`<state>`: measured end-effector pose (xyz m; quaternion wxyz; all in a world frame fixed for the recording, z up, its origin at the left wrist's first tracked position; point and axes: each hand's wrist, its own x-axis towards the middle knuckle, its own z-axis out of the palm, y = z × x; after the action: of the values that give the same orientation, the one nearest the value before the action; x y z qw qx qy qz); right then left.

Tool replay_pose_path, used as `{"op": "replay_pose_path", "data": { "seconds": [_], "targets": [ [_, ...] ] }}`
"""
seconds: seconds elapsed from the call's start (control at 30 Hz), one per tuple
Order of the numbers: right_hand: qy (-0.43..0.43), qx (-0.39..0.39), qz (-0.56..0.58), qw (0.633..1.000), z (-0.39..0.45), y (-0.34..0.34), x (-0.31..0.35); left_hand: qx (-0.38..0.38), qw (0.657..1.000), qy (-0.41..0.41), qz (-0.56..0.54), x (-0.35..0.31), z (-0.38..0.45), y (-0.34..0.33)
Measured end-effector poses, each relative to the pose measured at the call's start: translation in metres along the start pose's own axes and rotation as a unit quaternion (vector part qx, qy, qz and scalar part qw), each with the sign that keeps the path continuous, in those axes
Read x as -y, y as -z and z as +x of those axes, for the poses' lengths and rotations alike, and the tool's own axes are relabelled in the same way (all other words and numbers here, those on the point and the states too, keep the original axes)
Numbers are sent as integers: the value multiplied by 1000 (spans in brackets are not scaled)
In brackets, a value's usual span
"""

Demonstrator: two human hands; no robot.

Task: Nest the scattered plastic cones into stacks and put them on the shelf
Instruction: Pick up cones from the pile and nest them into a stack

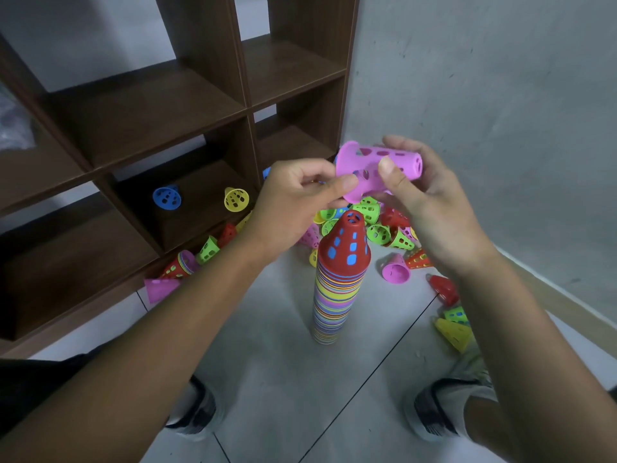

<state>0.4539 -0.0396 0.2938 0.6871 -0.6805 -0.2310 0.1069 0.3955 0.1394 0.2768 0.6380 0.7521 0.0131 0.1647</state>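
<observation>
Both hands are up over the stack: the left hand (293,192) pinches the wide rim of a pink cone (374,168) and the right hand (424,195) grips its body, the cone lying on its side with its tip toward three o'clock. Right below stands the tall nested stack (337,289), red cone on top. By my reckoning it's well along but far from done: loose cones (384,228) litter the floor from nine round to four o'clock, and the shelf (187,128) at ten o'clock holds only a blue cone (167,197) and a yellow cone (236,199), no stack yet
</observation>
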Motion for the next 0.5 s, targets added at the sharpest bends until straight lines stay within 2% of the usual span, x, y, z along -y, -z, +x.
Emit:
{"op": "replay_pose_path", "data": {
  "seconds": [0.13,0.33,0.5],
  "targets": [
    [43,-17,-30,998,0,0,1,9,998,-24,54,-2,-4,-5],
    [99,-26,-72,992,-1,2,11,-7,999,-9,38,-4,-3,-2],
    [65,64,-101,991,1,15,21,-63,997,21,25,3,3,11]
  ]
}}
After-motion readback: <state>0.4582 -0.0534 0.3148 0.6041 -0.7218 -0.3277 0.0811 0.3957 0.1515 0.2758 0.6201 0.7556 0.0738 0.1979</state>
